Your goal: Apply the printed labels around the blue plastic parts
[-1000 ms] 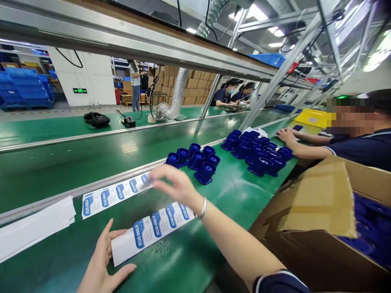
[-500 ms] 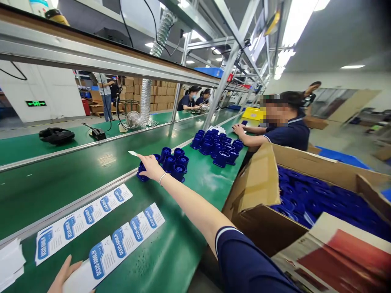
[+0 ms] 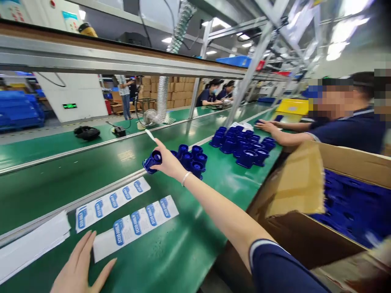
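Note:
My right hand (image 3: 168,162) is closed around a dark blue plastic housing (image 3: 148,163), tilted and lifted at the near end of a cluster of similar blue housings (image 3: 187,156). A small white label-like piece (image 3: 150,134) sticks out from its index fingertip. At the lower left, my left hand (image 3: 80,266) is open, fingers spread, holding nothing. Its fingers are beside a strip of blue-and-white labels (image 3: 143,221) with a bare white end. A second label strip (image 3: 111,202) lies behind that one on the green bench.
White backing sheets (image 3: 36,248) lie at the left. More blue housings (image 3: 241,146) stand farther along the bench (image 3: 171,252), near a co-worker's hands (image 3: 267,126). A cardboard box (image 3: 293,187) of blue parts borders the right edge. A metal rail (image 3: 91,189) runs lengthwise.
My right hand has lifted and tilted a housing off the near end of the cluster. My left hand has let go of the label strip and spread its fingers. The view has swung left.

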Demonstrator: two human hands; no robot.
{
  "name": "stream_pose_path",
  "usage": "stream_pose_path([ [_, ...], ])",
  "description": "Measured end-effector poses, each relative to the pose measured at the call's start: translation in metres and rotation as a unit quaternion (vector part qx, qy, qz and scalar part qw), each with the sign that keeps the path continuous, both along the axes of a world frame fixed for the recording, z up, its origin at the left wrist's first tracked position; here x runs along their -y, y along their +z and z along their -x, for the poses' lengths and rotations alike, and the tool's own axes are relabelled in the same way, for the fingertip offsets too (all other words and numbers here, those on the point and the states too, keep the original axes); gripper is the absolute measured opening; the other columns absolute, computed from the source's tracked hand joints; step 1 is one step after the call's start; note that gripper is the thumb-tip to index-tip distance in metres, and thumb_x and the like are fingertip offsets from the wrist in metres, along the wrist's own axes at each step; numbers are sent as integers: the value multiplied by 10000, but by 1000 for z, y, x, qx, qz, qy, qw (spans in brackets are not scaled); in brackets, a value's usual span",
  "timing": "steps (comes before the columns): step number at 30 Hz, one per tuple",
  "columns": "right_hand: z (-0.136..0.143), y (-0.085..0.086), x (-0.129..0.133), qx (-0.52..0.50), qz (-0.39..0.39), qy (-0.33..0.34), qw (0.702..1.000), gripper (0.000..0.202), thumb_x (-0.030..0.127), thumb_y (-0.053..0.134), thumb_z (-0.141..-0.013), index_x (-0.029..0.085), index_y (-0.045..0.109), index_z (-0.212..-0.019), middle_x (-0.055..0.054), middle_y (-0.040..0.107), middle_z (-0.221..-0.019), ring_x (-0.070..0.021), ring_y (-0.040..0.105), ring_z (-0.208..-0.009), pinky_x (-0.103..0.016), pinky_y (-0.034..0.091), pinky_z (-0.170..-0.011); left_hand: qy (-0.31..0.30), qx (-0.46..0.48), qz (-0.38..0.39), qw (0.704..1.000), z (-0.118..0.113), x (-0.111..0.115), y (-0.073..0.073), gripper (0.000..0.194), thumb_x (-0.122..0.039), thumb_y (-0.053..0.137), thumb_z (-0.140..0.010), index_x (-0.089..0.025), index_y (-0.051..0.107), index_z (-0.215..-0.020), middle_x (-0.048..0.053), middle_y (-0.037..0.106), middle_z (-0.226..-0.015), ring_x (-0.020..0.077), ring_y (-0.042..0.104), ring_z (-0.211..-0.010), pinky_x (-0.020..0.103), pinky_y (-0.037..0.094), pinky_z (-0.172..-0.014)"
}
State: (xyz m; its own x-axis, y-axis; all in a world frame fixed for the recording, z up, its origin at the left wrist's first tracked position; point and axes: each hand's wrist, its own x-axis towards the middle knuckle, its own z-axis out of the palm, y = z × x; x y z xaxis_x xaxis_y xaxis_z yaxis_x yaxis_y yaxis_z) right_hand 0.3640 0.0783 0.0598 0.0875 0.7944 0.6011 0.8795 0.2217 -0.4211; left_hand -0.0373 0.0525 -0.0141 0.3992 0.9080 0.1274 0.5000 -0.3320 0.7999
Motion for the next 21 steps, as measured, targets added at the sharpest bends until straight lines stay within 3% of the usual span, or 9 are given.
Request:
stream_pose_path([
  [2, 36, 2, 18, -15, -44, 63, 997, 1275, 100, 863, -789, 334, -95, -1596, -100, 523, -1361, -288, 524, -1255, -449, 423, -1108, 5, 96, 144, 985, -18, 22, 16, 832, -685, 712, -745, -240, 519, -1421, 157, 580, -1443, 403, 532, -1337, 540, 427, -1126],
  [3, 57, 1, 27, -17, -92, 121, 988, 1228, 101, 860, -799, 330, -39, -1604, -104, 533, -1357, -292, 527, -1257, -456, 427, -1107, -15, 175, 237, 956, -30, 32, 24, 790, -679, 667, -800, -214, 512, -1420, 166, 605, -1410, 372, 560, -1316, 511, 430, -1130],
  [5, 100, -5, 49, -8, -145, 236, 961, 1031, 122, 788, -882, 316, 80, -1605, -126, 528, -1378, -293, 529, -1261, -467, 455, -1086, -56, 356, 401, 842, -53, 45, 37, 786, -752, 511, -867, -151, 552, -1372, 194, 647, -1337, 351, 594, -1277, 488, 435, -1127],
  [7, 136, -10, 72, 3, -129, 348, 929, 826, 111, 655, -976, 340, 157, -1594, -122, 537, -1385, -287, 506, -1300, -500, 451, -1095, -34, 475, 447, 757, -66, 48, 44, 668, -683, 537, -901, -154, 600, -1304, 161, 712, -1205, 316, 654, -1178, 455, 501, -1052],
  [9, 157, -13, 92, -40, -69, 412, 908, 761, 188, 686, -985, 386, 242, -1570, -107, 500, -1445, -304, 450, -1370, -531, 431, -1117, 43, 524, 452, 721, -66, 45, 44, 476, -496, 653, -906, -204, 617, -1281, 82, 752, -1061, 256, 708, -1019, 398, 563, -935],
  [12, 164, -12, 108, -241, -17, 379, 894, 532, 330, 834, -877, 378, 579, -1342, -88, 465, -1470, -349, 456, -1359, -536, 468, -1082, 105, 518, 482, 699, -51, 43, 37, 431, -337, 731, -860, -166, 633, -1243, 73, 754, -999, 228, 716, -906, 375, 588, -853],
  [15, 160, -16, 106, -459, 7, 286, 841, 109, 304, 814, -894, 290, 718, -943, -75, 632, -1141, -288, 631, -1064, -437, 569, -884, 81, 517, 479, 705, -35, 45, 26, 431, -299, 764, -822, -111, 636, -1188, 132, 740, -1068, 277, 715, -954, 456, 592, -872],
  [19, 164, -37, 96, -632, 108, 257, 723, 215, 324, 892, -812, 235, 696, -810, -1, 639, -758, -165, 625, -708, -282, 561, -682, 62, 512, 463, 720, -27, 48, 12, 373, -288, 773, -819, -123, 659, -1133, 142, 742, -1076, 288, 717, -965, 481, 584, -891],
  [21, 168, -47, 93, -657, 137, 252, 698, 227, 328, 903, -800, 224, 703, -826, 4, 647, -743, -154, 632, -712, -264, 558, -699, 44, 506, 463, 727, -28, 49, 6, 358, -296, 766, -829, -128, 678, -1133, 146, 740, -1103, 284, 713, -976, 459, 585, -888],
])
